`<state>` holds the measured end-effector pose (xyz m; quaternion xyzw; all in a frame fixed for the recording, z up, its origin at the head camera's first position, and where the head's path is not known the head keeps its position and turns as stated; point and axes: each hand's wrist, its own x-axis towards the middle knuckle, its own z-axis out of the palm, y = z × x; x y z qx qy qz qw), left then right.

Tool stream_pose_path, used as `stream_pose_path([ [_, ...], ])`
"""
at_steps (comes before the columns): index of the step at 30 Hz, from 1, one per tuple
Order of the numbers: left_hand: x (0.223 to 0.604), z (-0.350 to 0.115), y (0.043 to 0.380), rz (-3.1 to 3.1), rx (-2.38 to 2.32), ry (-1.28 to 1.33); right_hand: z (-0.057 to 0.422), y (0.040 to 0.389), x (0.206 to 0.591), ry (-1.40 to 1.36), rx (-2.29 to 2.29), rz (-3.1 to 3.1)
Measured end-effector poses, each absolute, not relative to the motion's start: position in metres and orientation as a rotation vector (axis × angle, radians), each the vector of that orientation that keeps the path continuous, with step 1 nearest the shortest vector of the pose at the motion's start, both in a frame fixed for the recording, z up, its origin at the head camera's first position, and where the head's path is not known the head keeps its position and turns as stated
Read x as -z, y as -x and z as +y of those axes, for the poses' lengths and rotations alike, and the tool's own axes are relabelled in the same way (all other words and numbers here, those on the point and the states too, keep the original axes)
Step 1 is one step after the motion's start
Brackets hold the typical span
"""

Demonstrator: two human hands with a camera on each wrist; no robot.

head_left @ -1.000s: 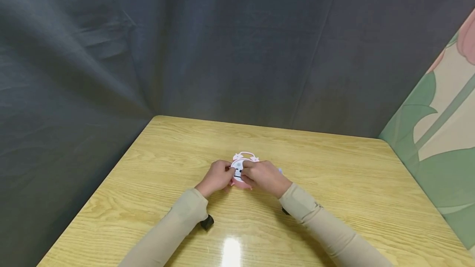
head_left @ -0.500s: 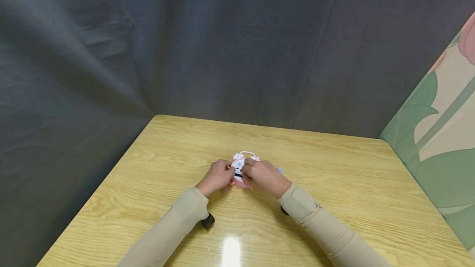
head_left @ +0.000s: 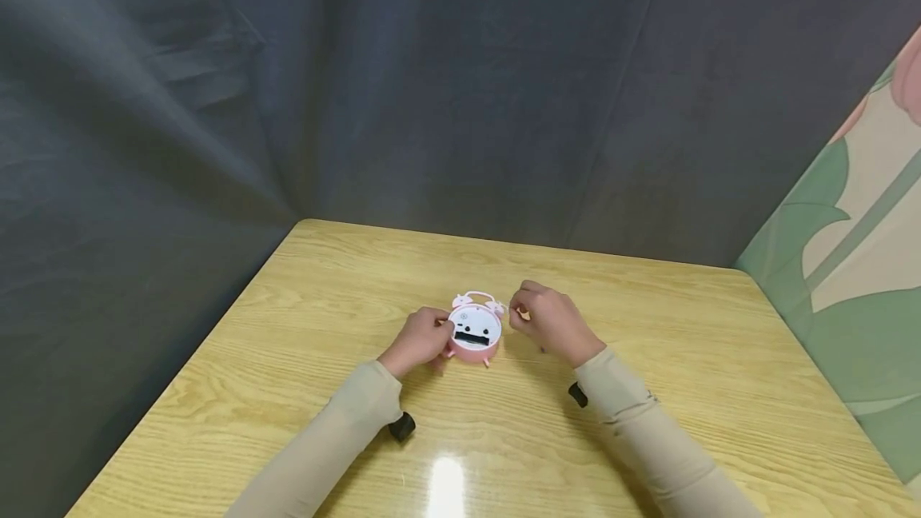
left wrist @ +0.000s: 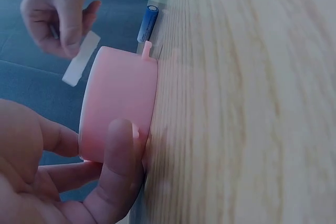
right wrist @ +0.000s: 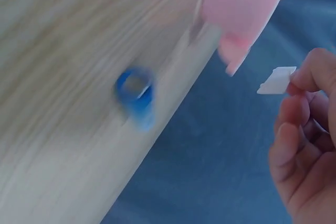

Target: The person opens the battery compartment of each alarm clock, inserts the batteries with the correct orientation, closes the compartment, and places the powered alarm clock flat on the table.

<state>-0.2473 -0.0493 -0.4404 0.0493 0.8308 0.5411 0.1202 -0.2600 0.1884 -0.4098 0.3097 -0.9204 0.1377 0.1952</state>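
A pink alarm clock (head_left: 480, 320) with two small bells and a handle lies on its front, its white back facing up. A dark, open battery compartment (head_left: 471, 338) shows in that back. My left hand (head_left: 417, 340) holds the clock by its left side, thumb and fingers round the edge in the left wrist view. Just right of the clock, my right hand (head_left: 552, 322) pinches a small white battery cover (left wrist: 82, 59), raised off the clock. In the wrist views a blue battery (left wrist: 148, 23) lies on the table beyond the clock; the right hand mostly hides it in the head view.
The wooden table (head_left: 345, 278) runs out around the clock on all sides. Dark cloth (head_left: 460, 102) hangs behind its back edge and along the left. A panel with a flower print (head_left: 863, 262) borders the right side.
My right hand has lifted away from the clock's back to the right, taking the white cover with it, and the dark compartment is now uncovered. The left hand stays in place.
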Motion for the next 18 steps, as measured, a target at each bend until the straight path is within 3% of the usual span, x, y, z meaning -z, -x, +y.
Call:
stream_pose_path([
  [18, 0.443, -0.05, 0.249, 2.388, -1.585, -0.127, 0.242, 0.271, 0.422, -0.47, -0.145, -2.974],
])
